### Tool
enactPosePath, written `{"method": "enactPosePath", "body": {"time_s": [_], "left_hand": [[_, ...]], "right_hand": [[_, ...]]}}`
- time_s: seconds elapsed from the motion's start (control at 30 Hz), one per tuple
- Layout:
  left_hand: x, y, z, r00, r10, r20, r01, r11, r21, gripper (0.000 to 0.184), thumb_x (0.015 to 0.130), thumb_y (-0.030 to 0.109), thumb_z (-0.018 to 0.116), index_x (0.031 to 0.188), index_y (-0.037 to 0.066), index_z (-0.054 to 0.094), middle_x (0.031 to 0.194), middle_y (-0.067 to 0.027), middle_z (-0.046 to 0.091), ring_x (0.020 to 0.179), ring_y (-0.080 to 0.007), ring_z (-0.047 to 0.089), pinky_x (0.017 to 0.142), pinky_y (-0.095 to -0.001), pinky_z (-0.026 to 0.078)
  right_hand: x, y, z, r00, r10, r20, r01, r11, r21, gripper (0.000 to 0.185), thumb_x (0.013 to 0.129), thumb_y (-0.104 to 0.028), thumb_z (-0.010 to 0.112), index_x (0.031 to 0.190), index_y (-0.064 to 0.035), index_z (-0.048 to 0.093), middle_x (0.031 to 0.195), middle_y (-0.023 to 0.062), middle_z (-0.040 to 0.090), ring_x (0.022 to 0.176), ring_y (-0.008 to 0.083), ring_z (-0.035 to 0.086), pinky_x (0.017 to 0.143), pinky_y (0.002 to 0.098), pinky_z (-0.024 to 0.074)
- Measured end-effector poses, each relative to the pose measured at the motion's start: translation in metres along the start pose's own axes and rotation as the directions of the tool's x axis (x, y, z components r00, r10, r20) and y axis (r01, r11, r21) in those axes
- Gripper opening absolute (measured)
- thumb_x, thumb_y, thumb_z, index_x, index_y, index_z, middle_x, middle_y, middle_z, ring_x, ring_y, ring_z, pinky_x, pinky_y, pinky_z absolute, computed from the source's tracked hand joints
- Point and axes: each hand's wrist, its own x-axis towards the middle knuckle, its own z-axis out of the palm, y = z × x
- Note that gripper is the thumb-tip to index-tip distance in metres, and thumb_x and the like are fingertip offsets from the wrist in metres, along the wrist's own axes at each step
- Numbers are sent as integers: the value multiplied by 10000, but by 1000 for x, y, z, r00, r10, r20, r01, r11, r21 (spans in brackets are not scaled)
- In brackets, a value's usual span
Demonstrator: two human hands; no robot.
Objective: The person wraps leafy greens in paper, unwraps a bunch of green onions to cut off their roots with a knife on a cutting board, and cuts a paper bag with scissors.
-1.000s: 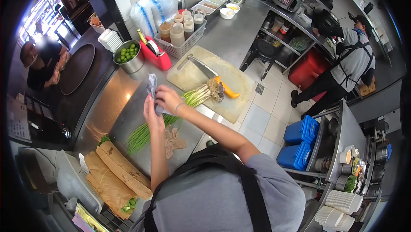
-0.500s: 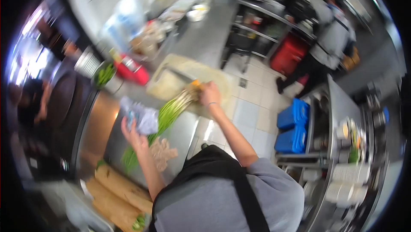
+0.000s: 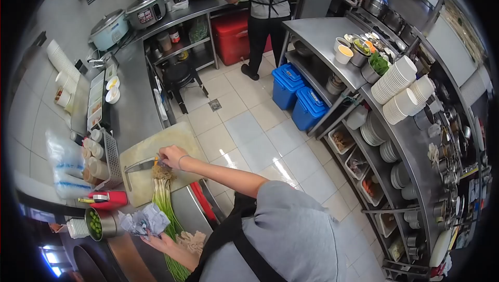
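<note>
My right hand [image 3: 172,155] is closed around the orange handle of a knife [image 3: 139,165], whose blade lies low over the cutting board [image 3: 179,135]. Just beneath that hand are the root ends of a bunch of green onions [image 3: 164,199]. Their long green stalks run off the board and down the steel counter past my left forearm. My left hand [image 3: 160,241] grips a crumpled bluish-white wrapper [image 3: 144,220], beside the stalks. A crumpled beige cloth [image 3: 191,241] lies close to my left wrist.
Left of the board stand a pot of small green fruit [image 3: 95,225], a red container [image 3: 109,200] and a grey basket [image 3: 110,160]. Blue lidded bins [image 3: 309,106] sit on the tiled floor. A co-worker [image 3: 267,1] stands at the far counter, beside a red cooler [image 3: 230,37].
My view has swung rightward, bringing more of the shelves and floor into sight. The knife and wrapper stay in my hands, and the green onions remain by the board.
</note>
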Motion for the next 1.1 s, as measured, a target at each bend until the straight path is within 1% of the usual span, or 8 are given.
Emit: {"method": "enactPosePath", "body": {"time_s": [0.07,0.17,0.27,0.43,0.57,0.73,0.9,1.1], "left_hand": [[-9,-4,10,1000,-27,-9,28,1000,1,537,806,21,617,1276,46,359,1276,-204,438,1143,-329,475,921,-473,449],[-44,10,48,993,-114,12,113,992,63,560,819,41,598,1276,102,281,1250,-172,419,1108,-327,483,885,-478,473],[-47,5,51,1000,-23,-8,24,992,125,480,836,12,524,1251,135,318,1189,-109,443,1045,-251,515,851,-395,488],[-47,-4,37,992,98,-75,-78,969,235,435,771,-129,396,1130,81,522,1068,-42,527,933,-151,514,763,-259,455],[-36,-27,22,990,134,37,-139,972,188,430,828,107,537,1256,108,488,1163,-86,472,1087,-198,417,930,-302,348],[-38,-18,40,997,-11,77,5,996,86,485,905,422,475,1293,133,471,1194,-123,426,1141,-209,327,1021,-326,226],[-55,12,56,997,63,53,-71,985,156,425,935,383,485,1285,144,484,1165,-102,418,1128,-201,333,1012,-319,250],[-47,21,44,994,99,-37,-93,987,134,274,893,228,588,1140,108,583,1156,-79,422,1099,-167,396,931,-296,358]], "right_hand": [[-1,-10,2,987,-135,-85,136,991,3,87,755,-89,583,838,-62,591,738,120,638,725,327,624,680,407,497],[13,-4,13,984,164,66,-175,955,238,106,796,-123,566,870,-46,568,722,157,626,661,301,620,613,411,488],[14,-20,-7,996,-81,-26,79,995,-66,110,840,-149,544,904,-62,563,700,128,621,634,286,621,576,393,485],[13,-83,-26,964,-237,-116,246,967,65,70,854,-46,598,902,-29,551,757,43,567,706,93,550,621,265,460],[3,-116,-5,950,-303,72,210,792,573,61,888,-13,543,931,-22,500,793,7,551,725,60,554,644,203,457],[-28,-150,38,874,-349,338,50,756,652,58,871,-8,560,909,-26,520,787,39,582,698,99,581,646,213,453],[-55,-157,72,644,-683,344,645,727,236,136,729,17,640,842,-39,588,915,136,597,872,313,596,751,347,475],[-76,-156,87,525,-671,524,818,567,-94,153,736,-159,644,882,-112,634,1105,18,551,1165,245,427,1045,641,83]]}}
